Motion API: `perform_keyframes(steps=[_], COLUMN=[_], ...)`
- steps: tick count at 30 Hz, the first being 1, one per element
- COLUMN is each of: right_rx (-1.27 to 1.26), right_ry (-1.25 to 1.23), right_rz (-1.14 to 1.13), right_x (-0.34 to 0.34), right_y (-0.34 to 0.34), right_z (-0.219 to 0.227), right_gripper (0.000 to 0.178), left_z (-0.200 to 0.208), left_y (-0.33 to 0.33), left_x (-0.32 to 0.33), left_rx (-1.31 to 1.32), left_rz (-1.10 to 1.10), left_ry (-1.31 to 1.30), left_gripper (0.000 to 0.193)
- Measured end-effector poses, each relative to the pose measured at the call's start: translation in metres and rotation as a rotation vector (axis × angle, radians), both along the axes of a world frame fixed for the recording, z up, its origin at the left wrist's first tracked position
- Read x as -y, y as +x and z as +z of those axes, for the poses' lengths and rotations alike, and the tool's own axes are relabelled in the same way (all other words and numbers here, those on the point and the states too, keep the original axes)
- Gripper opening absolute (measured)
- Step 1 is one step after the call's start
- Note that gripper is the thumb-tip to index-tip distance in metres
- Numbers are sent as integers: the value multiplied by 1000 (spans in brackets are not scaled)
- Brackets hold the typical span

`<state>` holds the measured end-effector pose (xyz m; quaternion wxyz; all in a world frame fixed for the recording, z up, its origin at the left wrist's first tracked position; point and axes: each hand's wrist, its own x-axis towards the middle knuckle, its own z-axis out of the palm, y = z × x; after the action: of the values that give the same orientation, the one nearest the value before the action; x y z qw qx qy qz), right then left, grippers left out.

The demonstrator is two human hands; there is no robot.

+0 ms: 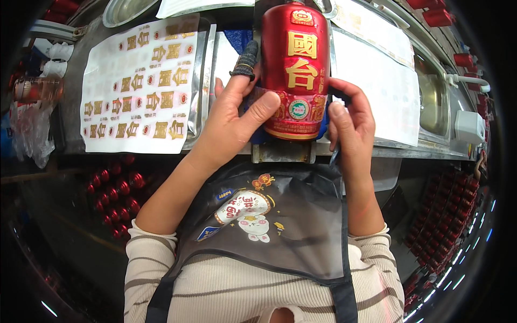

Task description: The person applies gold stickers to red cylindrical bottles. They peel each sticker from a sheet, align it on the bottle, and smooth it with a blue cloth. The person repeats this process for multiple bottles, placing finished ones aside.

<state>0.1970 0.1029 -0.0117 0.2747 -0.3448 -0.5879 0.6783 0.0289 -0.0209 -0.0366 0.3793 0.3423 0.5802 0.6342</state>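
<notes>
A glossy red bottle (295, 56) with raised gold characters and a patterned lower band lies in front of me over blue cloth, its base toward me. My left hand (231, 110) grips its left side, thumb on the front near the band; a dark knitted cover wraps one fingertip. At the bottle's lower right, my right hand (353, 121) is closed, thumb against the fingers, with a bent finger beside the bottle. A small white bit shows at the right thumb tip, and a thin dark piece sticks out below the palm; what they belong to is hidden.
Left of the bottle lies a white sheet (137, 86) with rows of gold character stickers. Another white sheet (374, 91) is on the right, beside a metal basin (433, 99) and a white jug (469, 127). Red bottles (444, 220) stand in rows below the bench at right.
</notes>
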Motion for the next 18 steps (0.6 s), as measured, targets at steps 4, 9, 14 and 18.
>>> perform_keyframes(steps=[4,9,14,18], right_rx=[41,60,35,-26], right_ry=[60,38,11,-11], right_rz=[60,71,68,76], right_x=[1,-2,-2,-4], right_y=[-4,-5,-6,-5], right_z=[1,4,3,-6], right_gripper=[51,54,55,54], left_z=[1,1,-1,1], left_y=[2,1,-4,-4], left_x=[-1,-2,0,2], left_rx=[-11,-17,-69,-17], left_rz=[-13,-3,-30,-32], left_ry=[-24,1,-18,-44], left_gripper=[62,62,64,63])
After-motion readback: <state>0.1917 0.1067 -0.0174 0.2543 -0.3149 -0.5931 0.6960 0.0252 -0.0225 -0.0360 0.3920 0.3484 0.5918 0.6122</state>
